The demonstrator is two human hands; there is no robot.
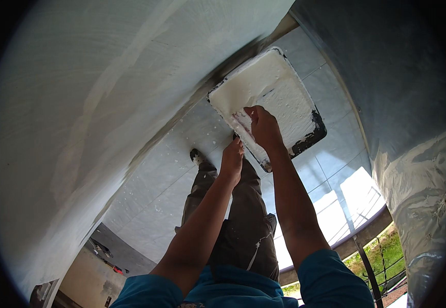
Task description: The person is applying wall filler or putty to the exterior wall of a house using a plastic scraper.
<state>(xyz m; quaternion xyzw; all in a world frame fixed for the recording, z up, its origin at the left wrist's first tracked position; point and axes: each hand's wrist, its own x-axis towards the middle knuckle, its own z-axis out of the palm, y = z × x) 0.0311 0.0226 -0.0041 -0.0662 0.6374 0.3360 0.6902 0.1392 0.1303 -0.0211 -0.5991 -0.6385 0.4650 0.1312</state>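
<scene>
A black tray, its edges crusted white, holds a thick white paint-like coating. My right hand is over the tray's near left side with its fingers curled. Under and beside those fingers is a white-smeared tool with a pinkish edge; its kind is hard to make out. My left hand is closed just outside the tray's near left edge, below the tool. Whatever its fingers hold is hidden.
A large pale wall with lighter streaks rises on the left. Grey floor tiles carry white splatters. Plastic sheeting hangs on the right. A railing stands at the lower right, with grass beyond. My shoe is near the tray.
</scene>
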